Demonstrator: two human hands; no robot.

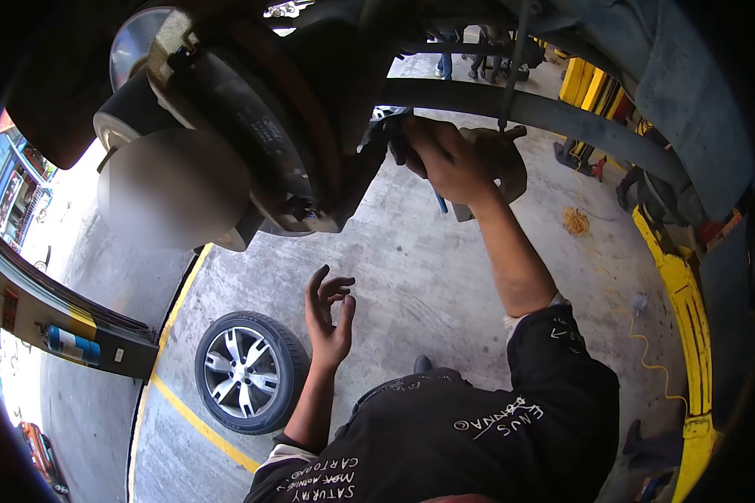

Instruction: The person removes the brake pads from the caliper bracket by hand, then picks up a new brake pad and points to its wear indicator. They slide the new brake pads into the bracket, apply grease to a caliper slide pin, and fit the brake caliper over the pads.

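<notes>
My right hand is raised under the vehicle, fingers curled round a dark part beside the wheel hub assembly. What exactly the fingers hold is hidden. Just behind that hand a rusty brown metal piece, which looks like a brake caliper, hangs below a dark bar. A thin blue item shows beneath the wrist. My left hand is held up lower down, fingers apart and holding nothing. Above it is the dark brake assembly, its outer side partly covered by a blurred round patch.
A removed wheel with its tyre lies on the concrete floor at left. Yellow lift parts stand on the right, near a coiled yellow hose. A long dark bar crosses overhead. A blue cylinder is at far left; people stand at the back.
</notes>
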